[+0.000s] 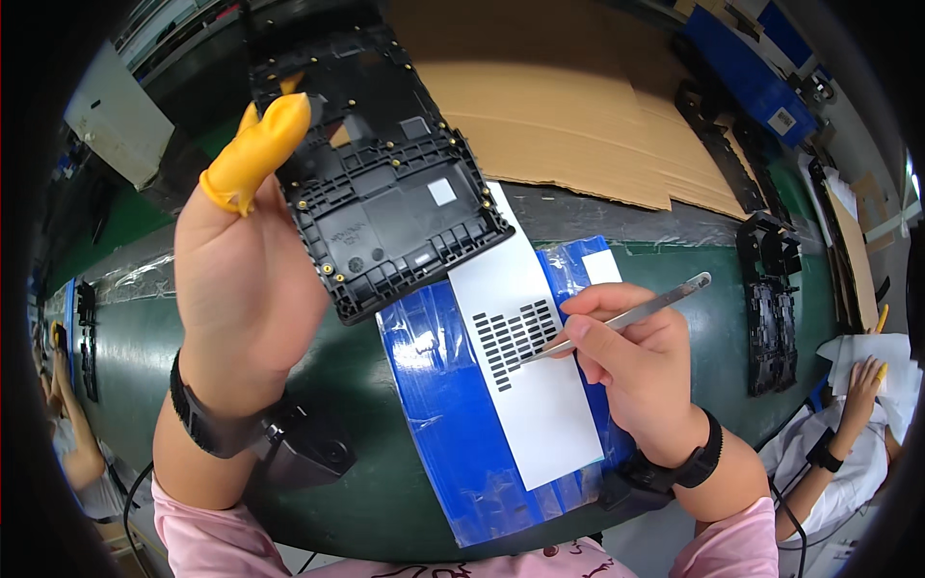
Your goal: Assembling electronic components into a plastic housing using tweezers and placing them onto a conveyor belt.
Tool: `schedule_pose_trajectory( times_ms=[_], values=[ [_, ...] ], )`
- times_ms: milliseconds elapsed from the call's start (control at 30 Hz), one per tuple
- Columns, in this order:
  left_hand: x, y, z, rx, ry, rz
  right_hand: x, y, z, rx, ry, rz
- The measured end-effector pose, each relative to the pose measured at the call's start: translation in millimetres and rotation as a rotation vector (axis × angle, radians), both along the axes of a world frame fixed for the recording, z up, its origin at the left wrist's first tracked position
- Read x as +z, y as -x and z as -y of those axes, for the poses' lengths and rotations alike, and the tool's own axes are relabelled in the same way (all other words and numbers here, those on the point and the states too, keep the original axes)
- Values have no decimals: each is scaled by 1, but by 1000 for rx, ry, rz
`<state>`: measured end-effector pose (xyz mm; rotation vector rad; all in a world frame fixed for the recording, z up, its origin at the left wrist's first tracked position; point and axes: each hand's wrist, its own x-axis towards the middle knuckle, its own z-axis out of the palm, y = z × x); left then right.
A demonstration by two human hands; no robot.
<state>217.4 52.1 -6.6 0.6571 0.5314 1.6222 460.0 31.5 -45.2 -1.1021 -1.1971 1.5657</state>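
Observation:
My left hand (252, 279), with yellow finger cots on its thumb and a finger, grips a black plastic housing (385, 217) by its left side. The housing is tilted up and has ribs, small brass-coloured inserts and a white sticker (441, 192). My right hand (641, 371) pinches metal tweezers (655, 303). Their tips touch or hover just over a white sheet (554, 438) carrying rows of small black rectangular pieces (511, 337); I cannot tell whether a piece is between them. Under the sheet lies a blue board (424, 424) wrapped in clear tape.
Brown cardboard (549, 116) spans the far side of the green table (694, 270). More black plastic parts (771, 303) lie at the right, with a blue bin (752, 72) behind. People sit at both sides; a co-worker's hand (860, 390) shows at the right.

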Motion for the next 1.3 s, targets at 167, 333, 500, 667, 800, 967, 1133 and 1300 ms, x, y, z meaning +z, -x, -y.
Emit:
schedule_pose_trajectory(
  times_ms=[167,333,500,667,800,967,1133,1300],
  values=[
    [-6,-2,1,-148,-63,88,-1,1,1,-9,-17,-6],
    [-4,-24,0,-177,1,103,0,0,1,-8,-27,28],
    [-6,-54,8,-102,185,-143,22,-9,6,1,-55,-128],
    [-10,-71,29,-357,326,-56,33,-14,15,-62,-258,-193],
    [-12,-74,37,-466,330,9,29,-9,19,-36,-228,-212],
    [-9,-75,42,-459,331,25,26,-7,16,-31,-204,-256],
    [-9,-77,43,-464,319,14,27,-9,17,-17,-182,-254],
    [-8,-74,45,-467,325,19,28,-5,17,-8,-189,-260]
  ],
)
